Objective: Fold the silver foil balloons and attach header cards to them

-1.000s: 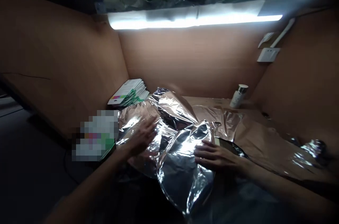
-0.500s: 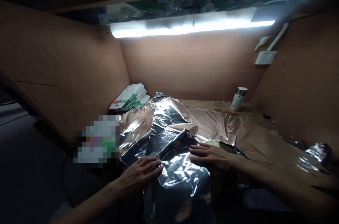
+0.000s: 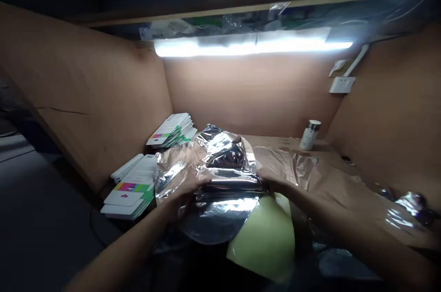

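A crumpled pile of shiny silver foil bags (image 3: 220, 168) lies on the wooden bench in front of me. My left hand (image 3: 184, 191) grips the left edge of the top silver bag (image 3: 217, 218), fingers curled round it. My right hand (image 3: 272, 181) holds the same bag at its right edge, partly hidden under the foil. A pale green sheet (image 3: 265, 237) sticks out beneath the bag, toward me.
Two stacks of white cards with coloured stripes sit at the left, one near (image 3: 129, 191), one farther back (image 3: 172, 128). A small white bottle (image 3: 310, 134) stands at the back right. Wooden walls enclose the bench; a strip lamp (image 3: 251, 46) glows above. More foil (image 3: 409, 204) lies far right.
Both hands went from lying flat on the foil to gripping the top bag's edges and lifting it. The green sheet has come into view beneath it. The camera tilted up slightly.
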`<state>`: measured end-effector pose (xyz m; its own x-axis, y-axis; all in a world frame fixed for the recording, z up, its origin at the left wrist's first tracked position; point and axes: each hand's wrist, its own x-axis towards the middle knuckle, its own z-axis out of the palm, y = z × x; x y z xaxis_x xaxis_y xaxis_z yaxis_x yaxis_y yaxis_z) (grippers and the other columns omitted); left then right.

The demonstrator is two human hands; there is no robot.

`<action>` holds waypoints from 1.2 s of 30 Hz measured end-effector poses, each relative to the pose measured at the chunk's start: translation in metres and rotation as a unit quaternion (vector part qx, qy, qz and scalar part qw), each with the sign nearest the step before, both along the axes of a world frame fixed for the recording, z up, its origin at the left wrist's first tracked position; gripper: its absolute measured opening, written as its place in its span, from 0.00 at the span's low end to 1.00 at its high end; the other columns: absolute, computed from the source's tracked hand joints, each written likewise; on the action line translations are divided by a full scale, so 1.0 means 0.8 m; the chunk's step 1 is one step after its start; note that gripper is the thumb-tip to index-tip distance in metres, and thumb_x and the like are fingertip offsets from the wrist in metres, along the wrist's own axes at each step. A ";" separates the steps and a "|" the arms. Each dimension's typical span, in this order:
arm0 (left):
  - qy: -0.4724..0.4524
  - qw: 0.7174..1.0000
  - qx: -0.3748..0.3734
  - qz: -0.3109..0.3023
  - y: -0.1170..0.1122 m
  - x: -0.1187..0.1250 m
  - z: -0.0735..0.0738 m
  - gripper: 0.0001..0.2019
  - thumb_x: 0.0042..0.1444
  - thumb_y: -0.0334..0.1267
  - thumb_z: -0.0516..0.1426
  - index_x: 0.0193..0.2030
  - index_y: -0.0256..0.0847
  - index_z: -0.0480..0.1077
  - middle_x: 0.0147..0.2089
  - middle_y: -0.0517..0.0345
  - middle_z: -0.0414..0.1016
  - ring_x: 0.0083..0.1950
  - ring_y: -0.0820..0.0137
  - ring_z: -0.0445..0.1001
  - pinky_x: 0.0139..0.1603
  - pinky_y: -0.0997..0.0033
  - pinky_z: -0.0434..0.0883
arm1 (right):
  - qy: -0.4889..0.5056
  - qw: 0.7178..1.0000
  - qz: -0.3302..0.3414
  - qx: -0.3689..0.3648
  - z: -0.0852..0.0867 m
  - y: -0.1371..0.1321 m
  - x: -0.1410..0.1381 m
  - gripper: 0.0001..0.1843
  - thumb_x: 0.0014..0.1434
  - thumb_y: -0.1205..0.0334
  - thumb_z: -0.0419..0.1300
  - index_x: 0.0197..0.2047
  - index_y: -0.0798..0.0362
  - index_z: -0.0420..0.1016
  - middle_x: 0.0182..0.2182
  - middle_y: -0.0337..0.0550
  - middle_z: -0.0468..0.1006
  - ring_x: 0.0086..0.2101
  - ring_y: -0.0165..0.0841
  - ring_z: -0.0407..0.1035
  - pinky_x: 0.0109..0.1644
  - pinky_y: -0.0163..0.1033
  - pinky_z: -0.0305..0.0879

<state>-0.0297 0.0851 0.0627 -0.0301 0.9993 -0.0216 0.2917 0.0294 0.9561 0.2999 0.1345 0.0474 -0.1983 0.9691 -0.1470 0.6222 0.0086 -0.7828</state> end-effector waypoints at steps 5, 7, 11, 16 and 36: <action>0.021 0.999 -0.019 -0.020 -0.024 0.018 -0.020 0.30 0.51 0.43 0.66 0.59 0.37 0.66 0.50 0.45 0.78 0.50 0.56 0.77 0.52 0.58 0.74 | -0.149 0.985 -0.064 0.062 -0.006 -0.056 0.030 0.17 0.68 0.54 0.53 0.36 0.58 0.75 0.33 0.56 0.79 0.37 0.43 0.74 0.42 0.44 0.69; 0.014 0.997 -0.029 -0.063 -0.035 0.029 -0.025 0.28 0.52 0.43 0.66 0.58 0.38 0.66 0.48 0.48 0.79 0.47 0.58 0.78 0.47 0.60 0.76 | -0.215 0.962 -0.063 0.158 0.007 -0.094 0.037 0.20 0.69 0.52 0.52 0.49 0.59 0.75 0.46 0.63 0.80 0.49 0.51 0.72 0.53 0.53 0.67; -0.011 0.992 -0.020 -0.124 -0.050 0.051 -0.027 0.26 0.52 0.42 0.65 0.56 0.37 0.67 0.48 0.50 0.79 0.48 0.58 0.79 0.48 0.61 0.75 | -0.308 0.872 0.042 0.378 0.045 -0.123 0.008 0.33 0.73 0.45 0.45 0.74 0.50 0.56 0.73 0.57 0.55 0.70 0.55 0.50 0.71 0.61 0.46; 0.045 0.993 -0.037 -0.100 -0.062 0.051 -0.032 0.25 0.54 0.39 0.62 0.58 0.37 0.65 0.45 0.51 0.80 0.47 0.57 0.80 0.48 0.60 0.75 | -0.334 0.910 0.131 0.207 0.033 -0.040 -0.031 0.39 0.72 0.37 0.39 0.78 0.46 0.43 0.77 0.49 0.40 0.74 0.52 0.33 0.74 0.61 0.28; 0.466 0.799 0.171 -0.339 -0.064 0.051 -0.053 0.44 0.61 0.68 0.54 0.78 0.52 0.47 0.81 0.49 0.40 0.80 0.44 0.37 0.74 0.37 0.46 | -0.275 0.888 0.323 0.177 -0.025 -0.100 0.051 0.53 0.59 0.31 0.60 0.78 0.42 0.43 0.77 0.55 0.38 0.74 0.56 0.32 0.73 0.66 0.30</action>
<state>0.0111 0.0336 0.0204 0.6772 0.7353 -0.0269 0.7198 -0.6544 0.2319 0.3404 0.0547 0.0270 -0.7220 0.6842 -0.1029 0.6855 0.6873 -0.2403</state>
